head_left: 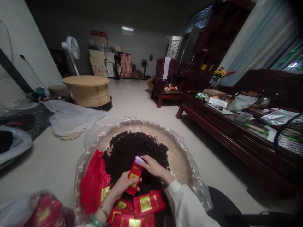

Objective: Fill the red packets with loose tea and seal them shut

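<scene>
My left hand point(126, 183) is closed around a red packet point(135, 172) with a gold label, held tilted over a round tray point(182, 157) lined with clear plastic. At the packet's top, the closed fingers of my right hand point(151, 165) grip a pale purple-white piece point(139, 160). Whether that piece is the packet's inner lining or a separate thing, I cannot tell. Dark dried leaves, like loose tea point(132, 145), are heaped in the tray. Several filled-looking red packets point(149, 202) lie at the near edge, and flat red packaging point(94, 179) rests to the left.
A plastic bag of red packets point(44, 208) sits at the lower left, below another lined container point(19, 145) holding dark material. A long wooden table point(217, 129) with clutter runs along the right. A dark round stool point(222, 201) stands beside the tray. Plastic sheeting point(71, 116) lies beyond.
</scene>
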### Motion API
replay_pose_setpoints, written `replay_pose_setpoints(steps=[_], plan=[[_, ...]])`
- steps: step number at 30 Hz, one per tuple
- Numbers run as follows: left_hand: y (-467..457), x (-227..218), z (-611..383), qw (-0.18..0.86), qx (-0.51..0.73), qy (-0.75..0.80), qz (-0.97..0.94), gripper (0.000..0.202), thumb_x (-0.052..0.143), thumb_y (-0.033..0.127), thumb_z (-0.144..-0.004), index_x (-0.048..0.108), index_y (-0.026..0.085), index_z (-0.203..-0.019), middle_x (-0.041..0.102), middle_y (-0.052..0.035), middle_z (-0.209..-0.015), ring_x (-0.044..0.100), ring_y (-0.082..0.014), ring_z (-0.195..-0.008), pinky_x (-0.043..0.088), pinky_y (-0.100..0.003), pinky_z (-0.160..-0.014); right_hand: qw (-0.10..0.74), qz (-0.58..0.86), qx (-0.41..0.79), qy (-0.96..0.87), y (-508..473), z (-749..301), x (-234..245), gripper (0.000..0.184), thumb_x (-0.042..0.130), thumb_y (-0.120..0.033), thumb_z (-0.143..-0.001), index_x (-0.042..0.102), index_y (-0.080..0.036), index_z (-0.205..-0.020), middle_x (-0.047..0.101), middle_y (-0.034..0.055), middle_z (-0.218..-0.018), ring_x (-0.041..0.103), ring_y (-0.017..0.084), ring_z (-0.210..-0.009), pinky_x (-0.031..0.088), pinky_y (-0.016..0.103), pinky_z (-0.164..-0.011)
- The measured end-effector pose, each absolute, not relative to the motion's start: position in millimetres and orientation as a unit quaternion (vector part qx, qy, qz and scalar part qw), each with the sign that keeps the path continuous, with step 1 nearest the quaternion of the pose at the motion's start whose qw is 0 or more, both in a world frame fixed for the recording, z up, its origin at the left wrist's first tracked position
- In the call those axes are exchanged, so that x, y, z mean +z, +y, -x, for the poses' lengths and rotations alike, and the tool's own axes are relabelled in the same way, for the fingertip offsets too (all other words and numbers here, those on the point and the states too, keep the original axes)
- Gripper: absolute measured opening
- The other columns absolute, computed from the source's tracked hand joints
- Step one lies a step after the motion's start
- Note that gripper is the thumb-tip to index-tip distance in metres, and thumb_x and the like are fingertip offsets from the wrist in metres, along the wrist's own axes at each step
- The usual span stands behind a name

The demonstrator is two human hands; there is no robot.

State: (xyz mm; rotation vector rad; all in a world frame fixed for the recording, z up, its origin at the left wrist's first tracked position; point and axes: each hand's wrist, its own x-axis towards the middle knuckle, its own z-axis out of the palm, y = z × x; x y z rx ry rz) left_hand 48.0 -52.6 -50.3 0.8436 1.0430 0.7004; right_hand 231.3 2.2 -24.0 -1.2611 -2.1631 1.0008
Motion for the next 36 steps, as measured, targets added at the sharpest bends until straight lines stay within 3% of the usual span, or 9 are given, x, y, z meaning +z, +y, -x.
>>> replay_pose_setpoints(steps=[7, 11, 13, 18, 24, 36], plan=[[-52.8, -48.1, -49.1, 0.722, 0.313, 0.473, -0.397, 0.052, 0.077, 0.039, -0.056, 0.057, 0.01, -0.095, 0.072, -0.0122, -0.085, 0.066, -0.0162, -0.051, 0.049, -0.026, -0.052, 0.16, 0.44, 0.318, -0.824, 1.5, -214.2, -3.5, 0.036, 0.055, -0.047, -0.084, 0.066, -0.017, -0.101, 0.067, 0.007, -0.091, 0.06, 0.019, -0.079, 0.044, 0.026, -0.071], [-52.3, -51.3, -49.6, 0.718, 0.318, 0.479, -0.393, 0.044, 0.075, 0.033, -0.057, 0.058, 0.01, -0.091, 0.072, -0.0103, -0.082, 0.066, -0.0162, -0.05, 0.049, -0.025, -0.05, 0.184, 0.421, 0.373, -0.806, -4.9, -218.6, -7.1, 0.065, 0.071, -0.047, -0.069, 0.054, -0.018, -0.124, 0.066, 0.008, -0.105, 0.061, 0.021, -0.089, 0.046, 0.029, -0.078], [-52.2, -52.1, -49.1, 0.717, 0.326, 0.472, -0.395, 0.042, 0.075, 0.034, -0.058, 0.058, 0.011, -0.088, 0.072, -0.0104, -0.082, 0.066, -0.0161, -0.05, 0.048, -0.024, -0.05, 0.183, 0.431, 0.398, -0.789, -6.0, -223.1, -11.4, 0.072, 0.076, -0.042, -0.064, 0.051, -0.018, -0.128, 0.066, 0.0075, -0.106, 0.061, 0.022, -0.089, 0.046, 0.03, -0.079], [-52.3, -50.0, -46.8, 0.727, 0.324, 0.461, -0.392, 0.05, 0.076, 0.04, -0.059, 0.057, 0.012, -0.096, 0.072, -0.012, -0.086, 0.066, -0.0159, -0.052, 0.047, -0.024, -0.05, 0.228, 0.457, 0.452, -0.732, 2.2, -232.0, -20.0, 0.058, 0.076, -0.037, -0.063, 0.062, -0.017, -0.115, 0.067, 0.0048, -0.101, 0.061, 0.02, -0.086, 0.047, 0.028, -0.075], [-52.9, -47.3, -46.3, 0.736, 0.3, 0.463, -0.393, 0.057, 0.077, 0.041, -0.058, 0.056, 0.012, -0.102, 0.072, -0.013, -0.089, 0.066, -0.0166, -0.052, 0.047, -0.024, -0.05, 0.206, 0.462, 0.548, -0.666, 12.8, -233.0, -19.3, 0.047, 0.073, -0.042, -0.066, 0.068, -0.019, -0.106, 0.066, -0.0013, -0.072, 0.052, 0.01, -0.052, 0.039, 0.019, -0.046], [-45.9, -40.0, -43.3, 0.756, 0.317, 0.429, -0.378, 0.059, 0.068, 0.058, -0.066, 0.061, 0.013, -0.102, 0.072, -0.0103, -0.085, 0.069, -0.0199, -0.069, 0.049, -0.028, -0.064, 0.218, 0.446, 0.582, -0.644, 9.4, -226.3, -18.3, 0.044, 0.072, -0.04, -0.066, 0.071, -0.017, -0.103, 0.062, -0.0034, -0.059, 0.049, 0.008, -0.048, 0.038, 0.018, -0.046]])
